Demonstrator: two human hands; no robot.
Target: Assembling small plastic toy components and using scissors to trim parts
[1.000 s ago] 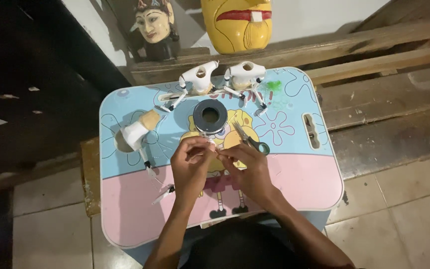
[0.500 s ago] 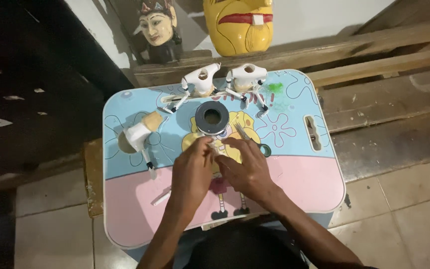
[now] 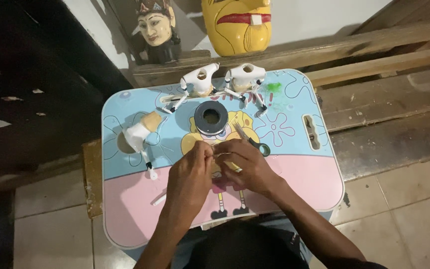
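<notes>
Fingertips of both my hands meet at the centre of the frame, pinched together over something small and pale that I cannot make out. My left hand (image 3: 191, 172) curls in from the lower left, thumb and forefinger closed against those of my right hand (image 3: 245, 164), which comes in from the lower right. Under my right hand a short pale yellow stick (image 3: 234, 167) pokes out; whether I grip it or it only lies beneath my fingers, I cannot tell.

Just above my right hand lies a pair of small scissors with teal handles (image 3: 253, 140), blades pointing to the upper left, near but not touching my knuckles. Just above my fingertips sits a dark grey roll of tape (image 3: 211, 118), flat on the table.

All of this rests on a small plastic table, light blue on top and pink below, with a cartoon print (image 3: 299, 179). At its far edge, in the upper middle of the frame, stand two white plastic pieces with thin white rods (image 3: 222, 80) sticking out, side by side. At the left of the table another white and tan piece (image 3: 141, 133) lies by a round hole.

Beyond the table, at the top of the frame, a wooden ledge holds a carved painted head (image 3: 156, 27) and a yellow mask (image 3: 242, 22).
</notes>
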